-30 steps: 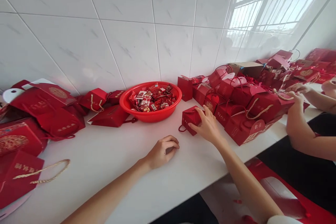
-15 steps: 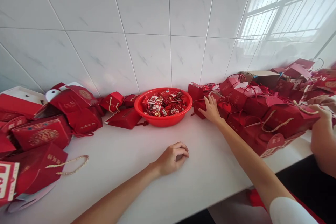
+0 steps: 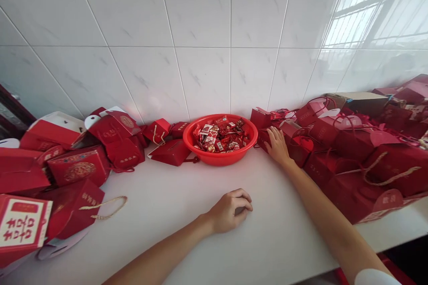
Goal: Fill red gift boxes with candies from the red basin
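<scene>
My left hand (image 3: 230,210) rests on the white table (image 3: 187,200), its fingers loosely curled in and nothing visible in them. Further right, my right hand (image 3: 278,146) reaches forward with fingers stretched out, against a small dark red gift box (image 3: 263,139) at the near end of the right-hand pile. A red plastic basket (image 3: 220,159) stands by the wall between the two piles. Inside it lie many wrapped candies (image 3: 222,136) in red, white and gold. Just left of the basket, a red gift box (image 3: 170,152) lies on its side.
Red gift boxes (image 3: 80,167) with rope handles are heaped on the left, one with a white patterned face (image 3: 22,222). More red boxes (image 3: 354,191) crowd the right. An open brown carton (image 3: 361,100) sits behind them. A tiled wall (image 3: 203,75) backs the table.
The view has swung left, so things sit further right in it. Another person's hands at the far right are out of view. My right hand stays at the boxes; my left hand stays curled.
</scene>
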`<state>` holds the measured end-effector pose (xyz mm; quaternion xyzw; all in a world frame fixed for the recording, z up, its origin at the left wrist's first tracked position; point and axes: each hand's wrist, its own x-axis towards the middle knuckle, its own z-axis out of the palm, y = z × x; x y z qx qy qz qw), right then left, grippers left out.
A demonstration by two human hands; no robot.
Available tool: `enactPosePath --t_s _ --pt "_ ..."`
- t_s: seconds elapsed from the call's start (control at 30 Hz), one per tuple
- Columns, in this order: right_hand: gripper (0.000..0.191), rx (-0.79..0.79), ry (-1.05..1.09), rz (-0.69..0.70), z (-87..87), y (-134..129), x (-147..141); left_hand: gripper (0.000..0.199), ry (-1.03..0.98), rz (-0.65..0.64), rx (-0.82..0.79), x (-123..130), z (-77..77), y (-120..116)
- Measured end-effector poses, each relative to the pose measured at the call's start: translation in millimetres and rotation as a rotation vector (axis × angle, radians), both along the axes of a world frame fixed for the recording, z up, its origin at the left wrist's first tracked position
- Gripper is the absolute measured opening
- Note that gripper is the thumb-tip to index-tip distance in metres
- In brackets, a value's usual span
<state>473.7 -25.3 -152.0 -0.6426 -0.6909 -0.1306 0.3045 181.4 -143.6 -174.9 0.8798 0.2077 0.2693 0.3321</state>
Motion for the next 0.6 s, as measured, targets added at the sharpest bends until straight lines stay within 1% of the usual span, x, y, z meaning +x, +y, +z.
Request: enactPosePath --t_s 0.1,0.2,0.3,0.4,0.47,0.53,0.6 --pt "0.059 0.051 0.021 -0.071 -7.1 -7.5 -7.3 0.022 -0.008 -0.005 0.008 -0.7 -0.5 -0.2" --pt "0.064 0.102 0.016 -0.080 -7.7 -15.4 -16.4 0.021 -0.024 -0.005 0.002 -1.2 1.0 -1.8" --pt "0.055 0.193 0.040 -0.081 -4.3 -22.2 -25.2 0.020 -0.073 0.013 0.006 -2.5 4.2 -3.1" --pt "0.041 0.290 0.078 -0.048 -3.2 -28.3 -33.7 0.019 -0.172 0.065 0.079 -7.9 10.3 1.7" --pt "0.032 0.325 0.094 0.001 -4.6 -32.3 -40.4 0.019 -0.226 0.171 0.155 -16.4 17.6 11.1" --pt "0.024 0.349 0.107 0.062 -6.6 -36.7 -48.7 0.021 -0.269 0.352 0.234 -30.6 28.3 25.9" --pt "0.018 0.371 0.111 0.130 -8.0 -41.5 -58.7 0.021 -0.333 0.555 0.307 -50.8 41.3 45.2"
